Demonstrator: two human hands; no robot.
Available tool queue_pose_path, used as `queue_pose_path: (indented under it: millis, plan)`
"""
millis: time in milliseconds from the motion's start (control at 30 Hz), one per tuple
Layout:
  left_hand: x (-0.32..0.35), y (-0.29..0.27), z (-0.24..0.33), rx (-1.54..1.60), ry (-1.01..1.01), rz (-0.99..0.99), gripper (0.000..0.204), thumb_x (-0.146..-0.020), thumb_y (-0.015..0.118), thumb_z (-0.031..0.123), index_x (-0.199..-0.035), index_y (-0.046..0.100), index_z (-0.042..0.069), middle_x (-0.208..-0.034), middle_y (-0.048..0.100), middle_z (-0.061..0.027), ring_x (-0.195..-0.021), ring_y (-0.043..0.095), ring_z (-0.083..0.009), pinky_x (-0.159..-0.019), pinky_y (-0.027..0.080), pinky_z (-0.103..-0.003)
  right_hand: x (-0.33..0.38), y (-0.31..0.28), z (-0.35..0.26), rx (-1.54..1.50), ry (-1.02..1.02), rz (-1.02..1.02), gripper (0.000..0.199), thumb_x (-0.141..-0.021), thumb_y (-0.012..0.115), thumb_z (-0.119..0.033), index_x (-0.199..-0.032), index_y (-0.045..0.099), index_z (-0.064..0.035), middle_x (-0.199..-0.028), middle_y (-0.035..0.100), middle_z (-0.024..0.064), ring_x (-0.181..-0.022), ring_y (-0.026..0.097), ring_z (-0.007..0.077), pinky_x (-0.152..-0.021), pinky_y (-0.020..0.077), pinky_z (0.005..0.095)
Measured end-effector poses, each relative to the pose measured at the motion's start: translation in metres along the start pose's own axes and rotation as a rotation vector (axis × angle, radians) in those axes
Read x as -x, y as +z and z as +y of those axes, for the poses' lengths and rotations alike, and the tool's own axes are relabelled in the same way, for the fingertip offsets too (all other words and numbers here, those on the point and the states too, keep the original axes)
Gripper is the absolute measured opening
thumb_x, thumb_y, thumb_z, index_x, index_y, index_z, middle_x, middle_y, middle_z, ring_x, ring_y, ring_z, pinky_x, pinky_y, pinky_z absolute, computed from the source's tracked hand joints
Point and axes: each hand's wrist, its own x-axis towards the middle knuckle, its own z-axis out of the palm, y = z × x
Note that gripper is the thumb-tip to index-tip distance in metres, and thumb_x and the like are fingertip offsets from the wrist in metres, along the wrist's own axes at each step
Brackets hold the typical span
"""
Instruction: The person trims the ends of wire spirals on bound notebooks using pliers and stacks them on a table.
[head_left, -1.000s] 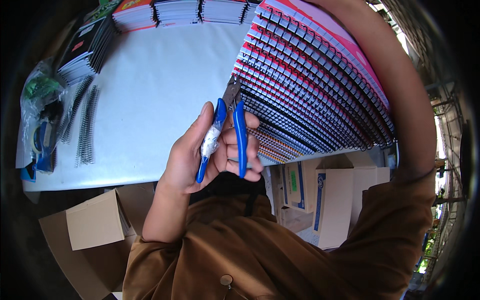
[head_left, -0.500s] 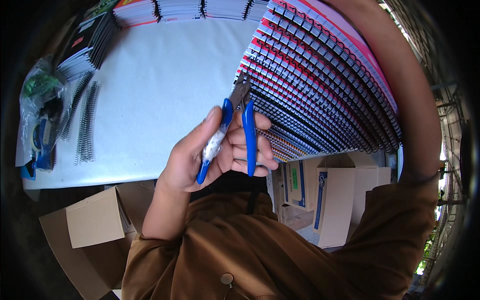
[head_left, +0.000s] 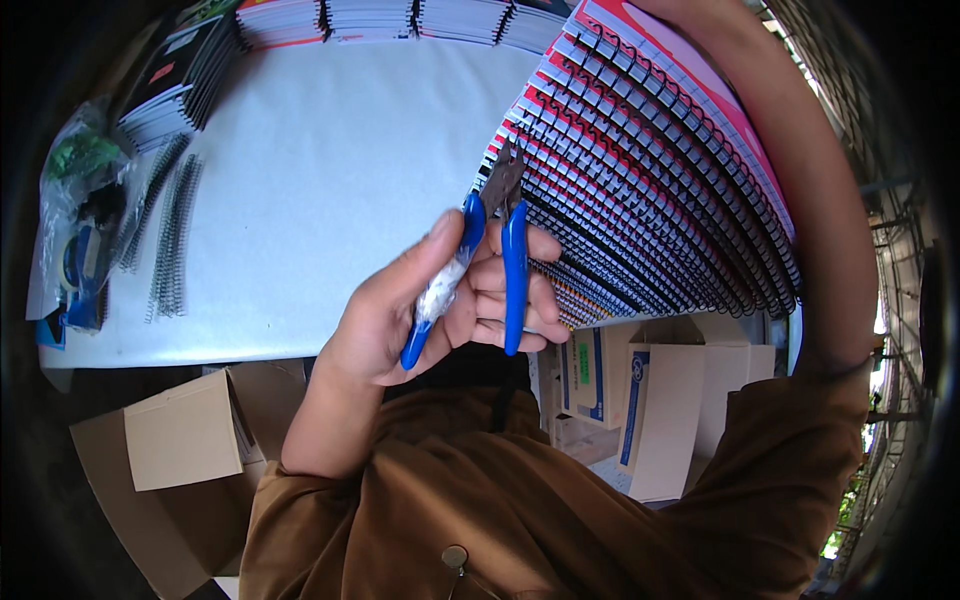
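**Blue-handled cutters [head_left: 515, 270] held against the view of a spiral-bound notebook stack [head_left: 645, 190]**

The left hand [head_left: 375, 315], palm up, is grasping the cutters: the thumb lies along the left handle, which has a whitish wrapping [head_left: 438, 290], and the fingers curl behind the right one. The handles are spread. The metal tip points to the far side and overlaps the left edge of the stack; whether it touches a coil cannot be told.

The stack, with red and pink covers among its pages, sits at the right of the table [head_left: 310, 220], its dark coils fanned toward the near side. The right arm reaches around its right side to the far end. The right hand [head_left: 665, 8] is cut off there by the frame, so the state of its fingers cannot be told.

On the left of the table lie loose coils [head_left: 175, 245] beside a clear plastic bag [head_left: 85, 160], with black-covered notebooks [head_left: 175, 85] farther off. More notebooks [head_left: 370, 20] line the far edge. Cardboard boxes stand below the near edge, left [head_left: 185, 435] and right [head_left: 670, 430].
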Motion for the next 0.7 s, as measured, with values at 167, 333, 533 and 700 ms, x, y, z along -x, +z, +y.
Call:
queue_pose_path:
  millis: [167, 333, 533, 700]
  plan:
    - [-0.009, 0.001, 0.003, 0.229, -0.026, -0.053, 0.058, -0.096, 0.024, 0.048, -0.117, 0.047, -0.001, -0.088, 0.061, -0.0133, -0.073, 0.061, -0.025, -0.072, 0.051, -0.037, 0.002, -0.003, -0.004, 0.006, 0.009, -0.007, 0.024, -0.08, 0.067, -0.012, -0.098, 0.066, 0.003, -0.082, 0.067, 0.0068, -0.075, 0.059, 0.0101, -0.072, 0.0465, 0.0227]
    - [-0.007, 0.008, 0.001, -0.986, 0.216, 0.495, 0.045, -0.095, 0.039, 0.042, -0.113, 0.05, 0.002, -0.087, 0.06, -0.0071, -0.071, 0.057, -0.017, -0.066, 0.046, -0.031, 0.002, -0.001, -0.004, 0.053, 0.027, 0.008, 0.025, -0.08, 0.066, -0.013, -0.1, 0.066, 0.0018, -0.082, 0.066, 0.007, -0.074, 0.059, 0.0103, -0.07, 0.0465, 0.0226]
    - [-0.01, 0.008, 0.003, 0.089, -0.021, -0.029, 0.066, -0.095, 0.015, 0.049, -0.122, 0.04, -0.006, -0.093, 0.058, -0.0171, -0.088, 0.062, -0.0279, -0.082, 0.051, -0.041, 0.007, -0.006, -0.009, 0.107, 0.048, 0.015, 0.024, -0.08, 0.066, -0.012, -0.1, 0.066, 0.0009, -0.082, 0.066, 0.006, -0.073, 0.058, 0.0101, -0.069, 0.0464, 0.0225]
    - [-0.007, -0.016, -0.004, 0.4, 0.022, -0.253, 0.068, -0.095, 0.015, 0.051, -0.124, 0.039, -0.006, -0.09, 0.058, -0.0177, -0.084, 0.063, -0.0284, -0.072, 0.055, -0.041, 0.0, 0.005, -0.011, 0.061, 0.036, -0.007, 0.023, -0.08, 0.066, -0.012, -0.1, 0.066, 0.0011, -0.083, 0.067, 0.0063, -0.074, 0.059, 0.0101, -0.07, 0.0468, 0.0226]
